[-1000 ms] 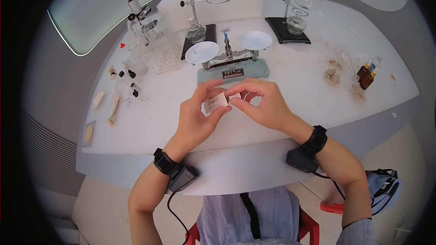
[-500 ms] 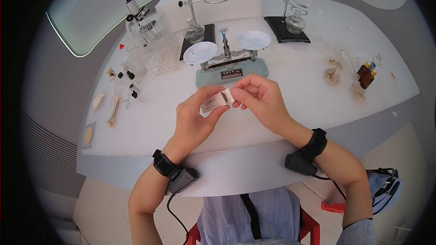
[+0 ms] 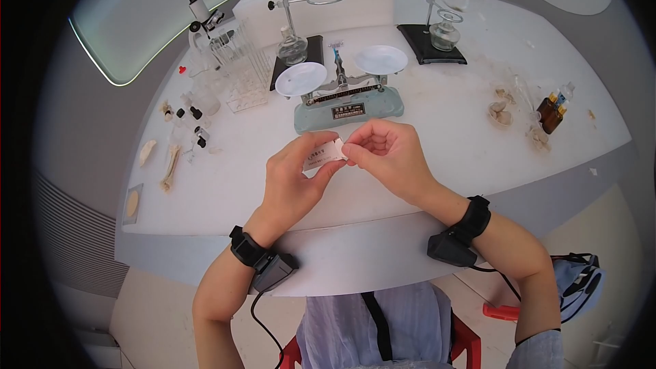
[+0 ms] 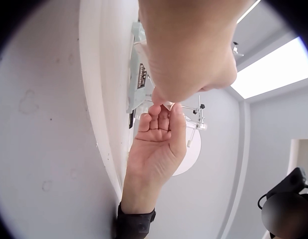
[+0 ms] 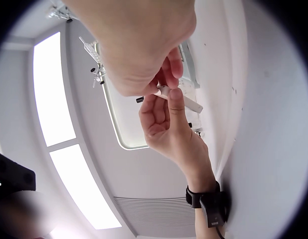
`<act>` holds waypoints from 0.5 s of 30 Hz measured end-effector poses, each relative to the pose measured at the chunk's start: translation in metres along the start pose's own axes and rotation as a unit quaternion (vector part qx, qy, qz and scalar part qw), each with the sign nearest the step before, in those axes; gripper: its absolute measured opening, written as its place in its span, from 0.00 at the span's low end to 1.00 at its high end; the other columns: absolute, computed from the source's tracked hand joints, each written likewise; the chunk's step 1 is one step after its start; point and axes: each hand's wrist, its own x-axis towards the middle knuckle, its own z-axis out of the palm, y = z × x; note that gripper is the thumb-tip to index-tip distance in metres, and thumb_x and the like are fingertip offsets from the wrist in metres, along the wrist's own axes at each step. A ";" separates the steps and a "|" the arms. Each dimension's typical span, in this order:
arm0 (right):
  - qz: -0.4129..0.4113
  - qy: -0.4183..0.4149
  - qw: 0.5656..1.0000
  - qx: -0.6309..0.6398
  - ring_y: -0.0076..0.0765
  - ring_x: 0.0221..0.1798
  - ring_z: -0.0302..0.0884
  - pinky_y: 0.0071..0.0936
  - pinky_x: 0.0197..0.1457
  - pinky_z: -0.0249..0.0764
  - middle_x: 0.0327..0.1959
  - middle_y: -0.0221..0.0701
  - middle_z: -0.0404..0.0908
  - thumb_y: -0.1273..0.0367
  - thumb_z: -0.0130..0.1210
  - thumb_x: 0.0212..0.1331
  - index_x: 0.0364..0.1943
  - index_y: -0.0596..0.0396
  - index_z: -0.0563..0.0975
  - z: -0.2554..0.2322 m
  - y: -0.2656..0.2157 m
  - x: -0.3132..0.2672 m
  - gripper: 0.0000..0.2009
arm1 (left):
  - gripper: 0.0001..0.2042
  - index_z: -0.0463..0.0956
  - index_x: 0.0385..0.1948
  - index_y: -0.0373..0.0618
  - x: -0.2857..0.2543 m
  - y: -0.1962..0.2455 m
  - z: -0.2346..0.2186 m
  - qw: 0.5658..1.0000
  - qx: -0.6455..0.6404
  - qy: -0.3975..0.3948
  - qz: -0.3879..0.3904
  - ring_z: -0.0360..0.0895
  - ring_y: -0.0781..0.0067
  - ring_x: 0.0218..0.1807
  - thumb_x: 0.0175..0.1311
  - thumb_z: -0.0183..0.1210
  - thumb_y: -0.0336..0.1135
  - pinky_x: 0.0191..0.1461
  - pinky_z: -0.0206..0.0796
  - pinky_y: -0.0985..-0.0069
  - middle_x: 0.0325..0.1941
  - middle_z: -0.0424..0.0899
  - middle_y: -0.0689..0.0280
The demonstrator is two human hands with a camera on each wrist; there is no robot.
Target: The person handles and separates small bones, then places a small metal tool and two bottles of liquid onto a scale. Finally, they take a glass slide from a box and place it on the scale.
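The left hand grips a small white printed box between thumb and fingers, held above the table in front of the balance. Curled fingers of the right hand pinch the box's right end with thumb and index. In the right wrist view the box sticks out past the left thumb. The left wrist view shows the right hand palm side up, its fingertips meeting at the box's end, largely hidden by the left hand.
A balance with two white pans stands just beyond the hands. Further back are two ring stands with flasks. Dropper bottles, a bone and a test-tube rack lie left; brown bottles and dried pieces lie right.
The right hand first drew back from the box, showing its dark open end, then came left again onto that end. The left hand has stayed nearly still with the box.
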 end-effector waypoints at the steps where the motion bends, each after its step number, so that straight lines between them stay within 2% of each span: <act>1: 0.008 0.000 1.000 0.004 0.18 0.30 0.80 0.16 0.35 0.76 0.29 0.32 0.85 0.72 0.63 0.58 0.32 0.63 0.80 0.000 -0.001 0.000 0.06 | 0.18 0.78 0.46 0.43 0.000 0.000 0.000 1.000 0.000 0.000 0.000 0.85 0.59 0.44 0.52 0.70 0.25 0.47 0.77 0.71 0.44 0.86 0.58; 15: 0.016 0.011 1.000 0.000 0.17 0.30 0.79 0.17 0.34 0.74 0.28 0.31 0.85 0.72 0.62 0.57 0.31 0.64 0.80 0.000 0.005 0.001 0.07 | 0.17 0.78 0.46 0.42 0.000 0.002 -0.001 1.000 0.001 -0.013 -0.009 0.85 0.58 0.43 0.52 0.70 0.25 0.44 0.78 0.70 0.42 0.86 0.58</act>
